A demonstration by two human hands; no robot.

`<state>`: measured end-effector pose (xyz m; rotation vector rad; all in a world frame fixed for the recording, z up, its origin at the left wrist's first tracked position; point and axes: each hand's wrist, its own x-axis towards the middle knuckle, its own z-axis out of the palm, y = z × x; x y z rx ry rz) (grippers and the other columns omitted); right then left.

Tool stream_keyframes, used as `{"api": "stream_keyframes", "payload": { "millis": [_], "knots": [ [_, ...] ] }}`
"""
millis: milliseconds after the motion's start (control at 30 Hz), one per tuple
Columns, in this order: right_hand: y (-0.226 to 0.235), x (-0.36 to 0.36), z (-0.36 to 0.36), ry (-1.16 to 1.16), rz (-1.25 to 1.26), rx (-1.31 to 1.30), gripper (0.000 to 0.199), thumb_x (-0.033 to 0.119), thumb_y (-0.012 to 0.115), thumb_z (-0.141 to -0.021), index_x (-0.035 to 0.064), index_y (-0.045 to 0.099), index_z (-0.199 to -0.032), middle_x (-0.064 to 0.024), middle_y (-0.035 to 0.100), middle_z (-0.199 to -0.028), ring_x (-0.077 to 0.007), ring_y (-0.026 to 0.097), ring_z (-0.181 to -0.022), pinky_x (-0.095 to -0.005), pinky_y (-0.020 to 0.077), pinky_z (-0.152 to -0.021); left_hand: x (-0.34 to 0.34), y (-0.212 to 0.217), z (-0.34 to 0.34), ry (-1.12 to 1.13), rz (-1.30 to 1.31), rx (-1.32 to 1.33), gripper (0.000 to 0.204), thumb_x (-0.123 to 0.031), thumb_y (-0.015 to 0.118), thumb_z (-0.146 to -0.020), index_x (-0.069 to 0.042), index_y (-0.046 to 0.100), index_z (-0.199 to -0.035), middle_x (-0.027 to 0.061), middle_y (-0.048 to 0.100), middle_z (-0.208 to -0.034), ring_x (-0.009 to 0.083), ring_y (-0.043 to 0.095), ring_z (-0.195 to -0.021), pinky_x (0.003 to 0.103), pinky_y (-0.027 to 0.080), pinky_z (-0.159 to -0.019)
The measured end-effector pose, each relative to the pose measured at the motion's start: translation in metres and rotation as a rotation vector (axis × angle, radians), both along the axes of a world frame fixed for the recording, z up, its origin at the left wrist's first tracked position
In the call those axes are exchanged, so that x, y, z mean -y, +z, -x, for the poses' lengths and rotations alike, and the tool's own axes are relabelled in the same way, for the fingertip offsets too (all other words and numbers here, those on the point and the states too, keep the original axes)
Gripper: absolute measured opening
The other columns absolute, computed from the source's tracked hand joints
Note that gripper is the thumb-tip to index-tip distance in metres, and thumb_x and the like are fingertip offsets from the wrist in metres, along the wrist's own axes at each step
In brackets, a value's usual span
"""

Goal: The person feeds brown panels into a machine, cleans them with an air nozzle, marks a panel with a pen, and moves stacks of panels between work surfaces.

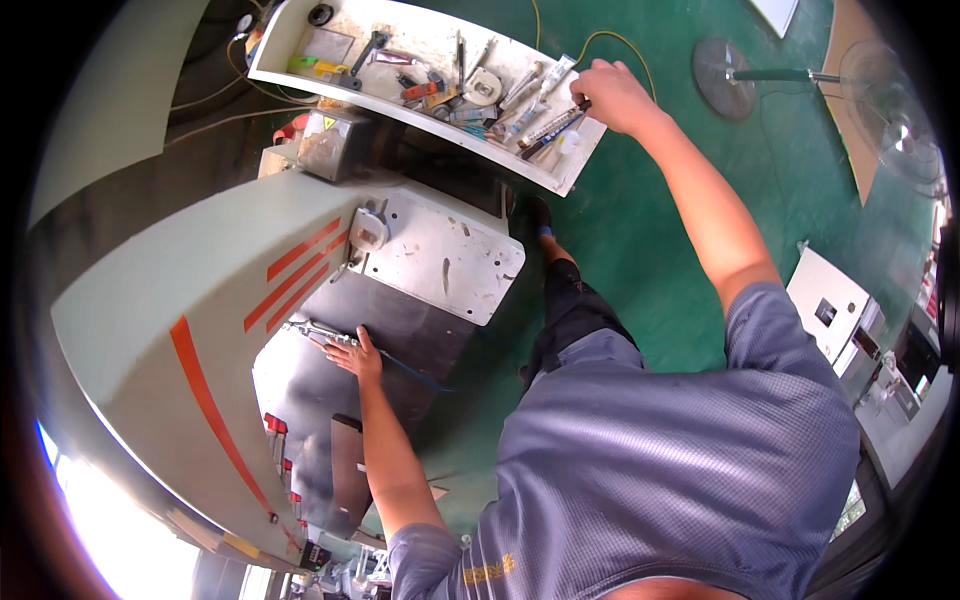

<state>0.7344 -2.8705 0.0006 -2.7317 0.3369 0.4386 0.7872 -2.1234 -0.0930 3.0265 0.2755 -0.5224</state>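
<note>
Marker (553, 128) gripped by right hand (610, 95) — left hand (355, 355) on machine (180, 300).

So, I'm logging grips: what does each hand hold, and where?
Right hand grips a dark-handled tool by its handle end, over the tray. Left hand holds nothing.

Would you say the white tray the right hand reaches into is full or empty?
Full: the tray holds many tools, and the right hand grips one.

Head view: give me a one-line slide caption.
Right hand grips a dark-handled tool over the white tool tray; left hand rests on the machine's metal plate.
</note>
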Motion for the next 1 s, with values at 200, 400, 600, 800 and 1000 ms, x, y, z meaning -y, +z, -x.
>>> {"api": "stream_keyframes", "payload": {
  "millis": [200,400,600,800,1000],
  "knots": [
    [0.108,-0.068,0.057,0.014,-0.04,0.35,0.014,0.006,0.078,-0.08,0.0091,0.069,-0.091,-0.0027,0.065,-0.09,-0.0261,0.059,-0.101,-0.0408,0.0442,-0.093,-0.027,0.017,0.008,-0.144,0.586,0.187,0.076,-0.044,0.046,-0.113,0.005,0.023,-0.166,0.0318,0.007,-0.176,0.0471,0.01,-0.163,0.054,0.011,-0.131],
    [0.177,-0.215,0.102,0.184,-0.154,0.601,0.018,0.006,0.08,-0.077,0.0109,0.069,-0.09,-0.0008,0.064,-0.085,-0.0246,0.059,-0.094,-0.0397,0.0441,-0.086,0.005,0.093,0.11,0.077,0.608,0.326,0.069,-0.028,0.058,-0.108,0.007,0.033,-0.162,0.0263,0.031,-0.171,0.0384,0.028,-0.16,0.044,0.019,-0.131],
    [0.241,-0.456,0.194,0.39,-0.642,0.518,0.018,0.004,0.082,-0.079,0.0067,0.072,-0.094,-0.0045,0.062,-0.08,-0.0231,0.058,-0.086,-0.0375,0.0488,-0.083,-0.009,0.242,0.331,0.123,1.317,0.341,0.054,-0.012,0.061,-0.1,0.002,0.053,-0.152,0.0176,0.062,-0.147,0.03,0.062,-0.132,0.041,0.047,-0.114],
    [0.236,-0.705,0.362,0.471,-1.378,-0.316,0.019,0.003,0.081,-0.09,0.0033,0.072,-0.108,-0.0005,0.071,-0.094,-0.0056,0.063,-0.086,-0.0221,0.0505,-0.076,-0.134,0.291,0.531,0.219,1.228,0.688,0.021,-0.019,0.058,-0.107,0.0,0.065,-0.113,0.0102,0.064,-0.101,0.0234,0.065,-0.091,0.035,0.053,-0.084],
    [0.244,-0.89,0.468,0.817,-1.451,-0.643,0.018,0.009,0.081,-0.096,-0.0002,0.072,-0.108,-0.0036,0.07,-0.091,-0.0085,0.066,-0.079,-0.0227,0.0532,-0.073,-0.247,0.289,0.694,0.546,1.133,1.046,0.031,-0.033,0.064,-0.107,-0.003,0.063,-0.099,0.0071,0.057,-0.087,0.0183,0.056,-0.076,0.031,0.046,-0.069]
  ]
}}
